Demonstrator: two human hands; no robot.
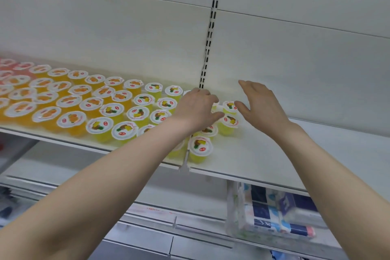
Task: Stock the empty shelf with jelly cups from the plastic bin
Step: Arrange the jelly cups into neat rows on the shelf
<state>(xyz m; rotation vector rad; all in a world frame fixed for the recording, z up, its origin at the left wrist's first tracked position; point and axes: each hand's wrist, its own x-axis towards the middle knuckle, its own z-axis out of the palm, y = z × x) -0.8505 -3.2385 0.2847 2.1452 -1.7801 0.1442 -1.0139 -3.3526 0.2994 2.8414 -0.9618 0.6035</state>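
Fingers [207, 97] of the left hand [196, 110] curl downward with the thumb stretched out beneath them. A sliver of white lid shows in the gap, so the hand appears to grip a half-hidden cup [215, 105] as it sets it among the yellow pineapple jelly cups [138, 113]. How firm the hold is cannot be told, since the back of the hand covers most of the cup.

Fingers [251, 88] of the right hand [261, 105] are straight and close together and hold nothing. The thumb is splayed leftward, its tip just beside the lid of the rear right cup [229, 106]; whether it touches is unclear. This hand seems to stand as a fence at the edge of the block.

The step in hand looks like placing. The rows of orange jelly cups [69, 101] and the yellow ones fill the left of the shelf [274, 154], and the block has just crossed the shelf joint [185, 159], with a front cup [200, 147] beside it.

The next move calls for letting the half-hidden cup down upright and flush with its neighbours. The curled fingers then need to lift straight up so no lid is dragged. After that more cups must be fetched from the plastic bin, which is out of view. The run of cups ends at the right hand, so much stocking likely remains.
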